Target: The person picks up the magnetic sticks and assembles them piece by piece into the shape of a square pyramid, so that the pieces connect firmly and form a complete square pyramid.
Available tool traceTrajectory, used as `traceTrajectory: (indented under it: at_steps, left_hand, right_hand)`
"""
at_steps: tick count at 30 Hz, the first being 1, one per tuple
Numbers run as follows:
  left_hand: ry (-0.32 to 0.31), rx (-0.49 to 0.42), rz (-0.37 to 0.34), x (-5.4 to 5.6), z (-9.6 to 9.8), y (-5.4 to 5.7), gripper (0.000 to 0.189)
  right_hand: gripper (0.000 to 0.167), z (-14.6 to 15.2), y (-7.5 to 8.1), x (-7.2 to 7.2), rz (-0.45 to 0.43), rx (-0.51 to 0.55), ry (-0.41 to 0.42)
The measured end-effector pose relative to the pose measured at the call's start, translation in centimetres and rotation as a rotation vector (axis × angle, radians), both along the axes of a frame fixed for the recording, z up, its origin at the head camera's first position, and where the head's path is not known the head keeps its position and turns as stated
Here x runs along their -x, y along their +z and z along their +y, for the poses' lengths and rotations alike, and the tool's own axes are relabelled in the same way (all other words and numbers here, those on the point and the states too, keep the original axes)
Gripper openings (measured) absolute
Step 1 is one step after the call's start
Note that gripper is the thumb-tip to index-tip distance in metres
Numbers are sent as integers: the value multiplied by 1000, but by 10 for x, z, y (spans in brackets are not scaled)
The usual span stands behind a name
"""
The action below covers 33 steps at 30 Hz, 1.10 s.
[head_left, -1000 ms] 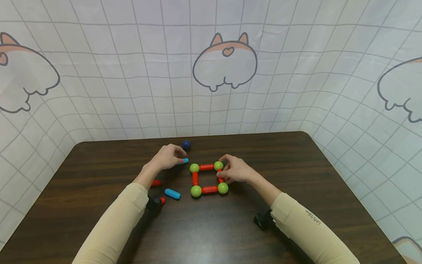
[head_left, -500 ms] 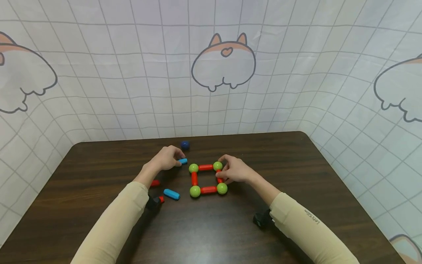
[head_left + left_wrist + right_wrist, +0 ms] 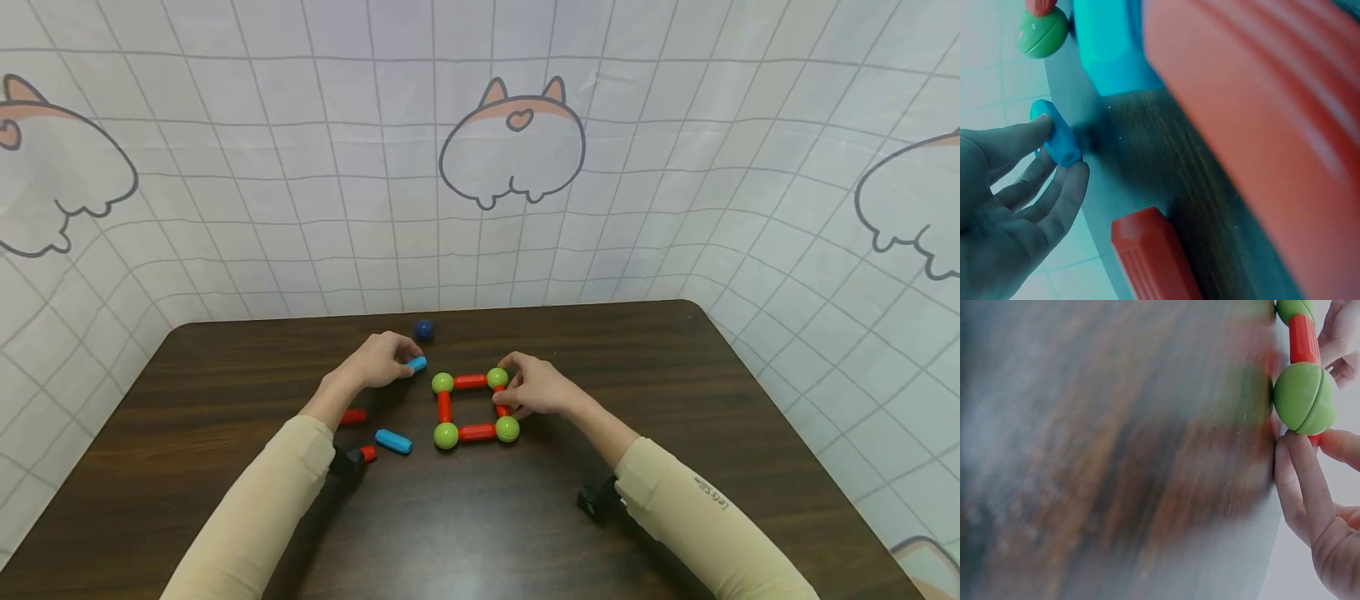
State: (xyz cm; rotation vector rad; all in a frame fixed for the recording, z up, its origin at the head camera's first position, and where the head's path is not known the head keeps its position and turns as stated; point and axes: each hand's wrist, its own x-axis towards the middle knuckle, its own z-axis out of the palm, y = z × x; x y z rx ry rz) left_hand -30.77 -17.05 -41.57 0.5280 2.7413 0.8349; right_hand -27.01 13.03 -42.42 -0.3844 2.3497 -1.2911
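In the head view a square frame of red rods and green balls lies on the table, with one green ball point(image 3: 446, 436) at its near left corner. My right hand point(image 3: 540, 386) grips the red rod point(image 3: 502, 409) on the square's right side, thumb and fingers on either side of it. Left of the square, my left hand point(image 3: 380, 360) pinches a short light-blue rod point(image 3: 1060, 134) between thumb and fingers, just above the table. The left wrist view shows that rod tilted, apart from the green balls.
A dark blue ball point(image 3: 423, 330) sits near the table's far edge. Another light-blue rod point(image 3: 393, 442) lies left of the square. Two red rods, one farther back point(image 3: 354, 416) and one nearer point(image 3: 368, 453), are partly hidden by the left arm. A patterned white curtain point(image 3: 337, 208) hangs behind the table.
The light-blue rod in my left hand has turned a little, its free end now angled slightly upward. My right hand and the square have stayed in place.
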Motion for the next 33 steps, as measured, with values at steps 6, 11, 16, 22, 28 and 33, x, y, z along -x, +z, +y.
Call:
traceTrajectory:
  at_steps: [6,11,16,22,28,33]
  left_hand:
    - [10,-104,-19,-6,-3,2,32]
    - [18,-178,-39,-10,-5,3,32]
    - [30,-257,-57,-14,-8,3,30]
    - [23,-329,-34,-16,-8,0,26]
    - [31,-413,-57,-19,-6,0,26]
    - [40,-451,-76,-19,-5,-1,26]
  right_hand:
    - [56,-2,0,1,-2,6,7]
    - [56,-3,-1,2,-12,10,6]
    - [56,-5,-3,3,-15,9,3]
    - [56,-6,-4,4,-14,9,0]
    - [55,-8,-3,2,-7,15,-2]
    - [55,-10,-2,2,-6,14,-8]
